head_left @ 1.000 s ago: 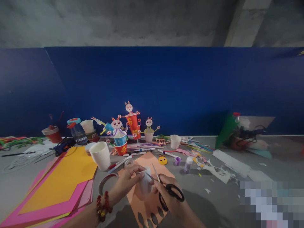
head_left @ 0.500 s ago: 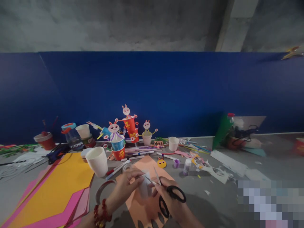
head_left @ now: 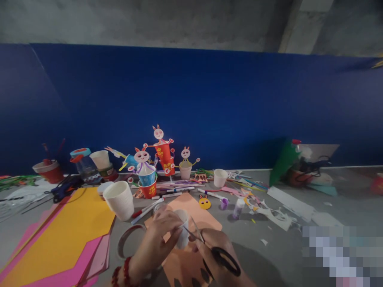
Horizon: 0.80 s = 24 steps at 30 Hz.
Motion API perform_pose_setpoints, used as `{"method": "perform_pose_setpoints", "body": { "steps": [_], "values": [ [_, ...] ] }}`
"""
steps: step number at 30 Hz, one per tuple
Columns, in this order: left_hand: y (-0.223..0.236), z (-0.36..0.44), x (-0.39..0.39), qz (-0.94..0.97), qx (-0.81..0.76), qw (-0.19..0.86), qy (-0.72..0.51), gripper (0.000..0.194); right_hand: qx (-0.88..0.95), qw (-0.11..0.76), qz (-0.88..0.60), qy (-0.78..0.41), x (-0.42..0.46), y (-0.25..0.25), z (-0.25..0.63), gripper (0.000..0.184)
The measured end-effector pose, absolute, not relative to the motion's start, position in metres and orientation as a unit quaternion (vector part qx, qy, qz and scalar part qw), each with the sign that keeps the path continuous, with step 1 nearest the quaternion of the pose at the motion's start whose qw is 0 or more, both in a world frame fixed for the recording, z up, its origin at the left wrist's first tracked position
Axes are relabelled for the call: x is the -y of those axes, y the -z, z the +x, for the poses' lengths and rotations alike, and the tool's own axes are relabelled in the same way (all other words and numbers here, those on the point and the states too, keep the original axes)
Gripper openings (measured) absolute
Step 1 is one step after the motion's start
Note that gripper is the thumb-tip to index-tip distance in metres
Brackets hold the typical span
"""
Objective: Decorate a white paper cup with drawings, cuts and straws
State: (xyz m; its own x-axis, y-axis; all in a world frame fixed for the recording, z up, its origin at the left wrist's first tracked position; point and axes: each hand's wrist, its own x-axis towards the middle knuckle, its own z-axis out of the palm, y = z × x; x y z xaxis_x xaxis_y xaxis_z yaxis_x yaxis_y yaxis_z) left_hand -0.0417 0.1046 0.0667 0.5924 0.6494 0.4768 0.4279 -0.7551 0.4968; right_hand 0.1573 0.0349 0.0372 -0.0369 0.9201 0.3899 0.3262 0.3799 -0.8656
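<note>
My left hand (head_left: 161, 235), with red beads at the wrist, is closed around a small white paper cup (head_left: 182, 237) above the orange paper. My right hand (head_left: 212, 249) grips black-handled scissors (head_left: 226, 261). Their blades stand apart and point up and left; the lower blade meets the side of the cup. Whether it cuts into the wall I cannot tell. Under both hands lies the orange paper (head_left: 209, 217), with dark leaf-like shapes near its lower edge. A yellow rabbit face (head_left: 205, 202) rests by its far right corner.
A larger white cup (head_left: 119, 201) and a tape roll (head_left: 124, 243) stand to the left, beside stacked yellow paper (head_left: 66, 223). Behind are rabbit-headed cup figures (head_left: 147, 175) and markers. A glue stick (head_left: 238, 208) and paper scraps (head_left: 275, 215) lie to the right.
The view has tilted down slightly. The cup has turned so that its round rim shows, and my right hand with the scissors has shifted slightly right and down. Both hands keep their hold.
</note>
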Motion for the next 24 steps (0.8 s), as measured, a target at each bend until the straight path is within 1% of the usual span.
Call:
{"method": "perform_pose_setpoints", "body": {
  "steps": [2, 4, 8, 10, 13, 19, 24],
  "values": [
    [-0.063, -0.042, -0.105, 0.884, -0.302, 0.125, -0.335, 0.013, 0.635, 0.501, -0.486, -0.331, -0.033, -0.034, 0.155, 0.038],
    [-0.061, -0.042, -0.103, 0.889, -0.299, 0.087, -0.336, 0.015, 0.583, 0.511, -0.495, -0.393, -0.033, -0.033, 0.151, 0.036],
    [-0.065, -0.041, -0.101, 0.893, -0.290, 0.030, -0.342, 0.020, 0.430, 0.569, -0.437, -0.548, -0.036, -0.032, 0.142, 0.032],
    [-0.068, -0.041, -0.102, 0.888, -0.296, 0.021, -0.353, 0.018, 0.395, 0.590, -0.408, -0.573, -0.037, -0.032, 0.139, 0.030],
    [-0.067, -0.043, -0.105, 0.873, -0.308, 0.030, -0.377, 0.016, 0.449, 0.588, -0.403, -0.540, -0.036, -0.032, 0.140, 0.028],
    [-0.056, -0.043, -0.104, 0.848, -0.331, 0.106, -0.401, 0.015, 0.533, 0.570, -0.442, -0.443, -0.031, -0.031, 0.150, 0.029],
    [-0.053, -0.038, -0.101, 0.832, -0.342, 0.110, -0.423, 0.014, 0.572, 0.536, -0.467, -0.409, -0.031, -0.032, 0.151, 0.029]
  ]
}}
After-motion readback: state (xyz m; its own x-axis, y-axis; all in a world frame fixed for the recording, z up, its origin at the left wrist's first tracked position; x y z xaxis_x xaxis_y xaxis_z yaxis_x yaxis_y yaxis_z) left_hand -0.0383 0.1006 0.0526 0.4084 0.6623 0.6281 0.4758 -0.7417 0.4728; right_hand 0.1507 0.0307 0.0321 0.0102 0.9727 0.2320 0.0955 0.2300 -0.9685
